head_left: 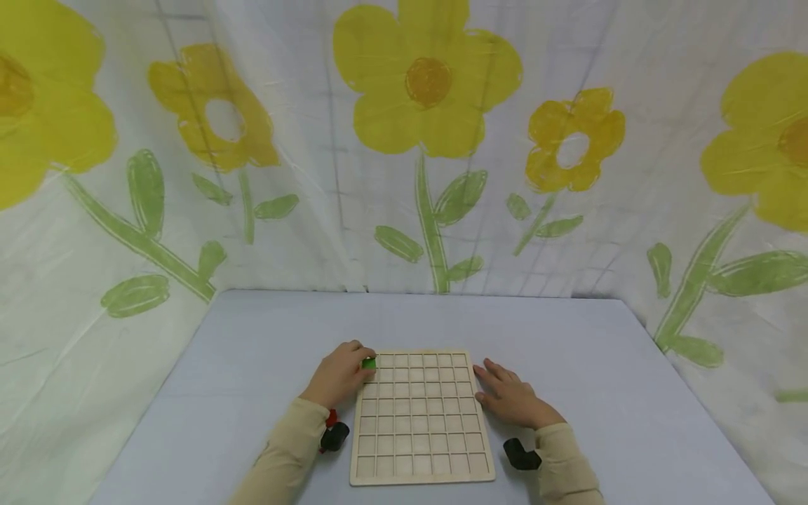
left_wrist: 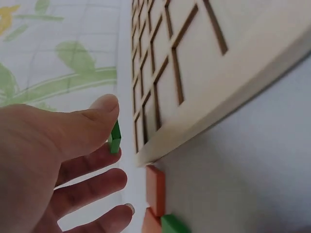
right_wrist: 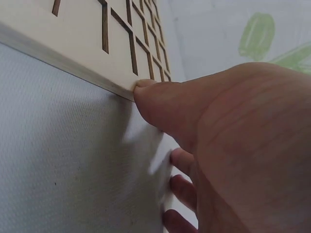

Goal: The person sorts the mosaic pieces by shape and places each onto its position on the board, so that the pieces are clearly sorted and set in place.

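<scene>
A pale wooden grid board point(head_left: 419, 424) lies flat on the table, its square cells bare apart from the far left corner. At that corner my left hand point(head_left: 341, 372) pinches a small green tile point(head_left: 369, 363) between thumb and forefinger. The left wrist view shows the same green tile point(left_wrist: 115, 138) edge-on, with the other fingers spread loosely below it. Along the board's right edge rests my right hand point(head_left: 510, 396), fingers extended. Its thumb point(right_wrist: 160, 99) touches the board's rim in the right wrist view, and nothing is held there.
Red tiles point(left_wrist: 155, 189) and another green tile point(left_wrist: 172, 224) lie beside the board's left edge, partly hidden by the left arm in the head view. Black wrist cameras point(head_left: 334, 436) show below both hands. A flower-printed curtain point(head_left: 303, 175) hangs behind the table point(head_left: 265, 330).
</scene>
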Demonstrator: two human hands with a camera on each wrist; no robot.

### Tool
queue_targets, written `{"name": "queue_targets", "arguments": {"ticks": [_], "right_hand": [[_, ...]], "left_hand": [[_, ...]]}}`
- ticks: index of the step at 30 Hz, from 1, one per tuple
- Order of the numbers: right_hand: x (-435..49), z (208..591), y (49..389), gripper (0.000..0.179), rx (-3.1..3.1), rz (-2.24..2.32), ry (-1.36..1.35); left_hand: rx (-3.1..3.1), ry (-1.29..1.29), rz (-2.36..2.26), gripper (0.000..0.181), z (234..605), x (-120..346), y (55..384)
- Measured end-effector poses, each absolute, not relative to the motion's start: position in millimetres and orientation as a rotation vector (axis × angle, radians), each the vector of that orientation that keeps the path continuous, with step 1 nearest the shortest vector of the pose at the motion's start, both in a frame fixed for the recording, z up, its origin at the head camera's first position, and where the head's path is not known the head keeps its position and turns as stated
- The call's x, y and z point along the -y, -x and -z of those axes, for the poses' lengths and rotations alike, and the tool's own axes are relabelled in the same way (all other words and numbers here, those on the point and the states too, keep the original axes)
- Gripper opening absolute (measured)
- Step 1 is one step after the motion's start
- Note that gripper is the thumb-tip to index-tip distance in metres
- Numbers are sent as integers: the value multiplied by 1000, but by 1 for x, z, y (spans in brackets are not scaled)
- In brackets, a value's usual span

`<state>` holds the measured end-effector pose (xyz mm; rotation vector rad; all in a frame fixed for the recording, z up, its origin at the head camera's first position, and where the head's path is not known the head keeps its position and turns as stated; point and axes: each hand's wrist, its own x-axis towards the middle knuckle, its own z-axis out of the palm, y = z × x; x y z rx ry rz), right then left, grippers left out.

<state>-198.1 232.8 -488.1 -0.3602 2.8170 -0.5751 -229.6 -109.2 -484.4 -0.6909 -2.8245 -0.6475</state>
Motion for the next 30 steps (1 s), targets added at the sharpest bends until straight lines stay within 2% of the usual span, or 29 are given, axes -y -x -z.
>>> {"name": "queue_targets", "arguments": {"ticks": [11,30], "right_hand": [[-232,487,200,57,-2798,598,383],[-234,489,198,58,-2802,613,363]], "left_hand": [[2861,822,671,28,493,112,235],[2902,772,628,24,488,108,230]]}}
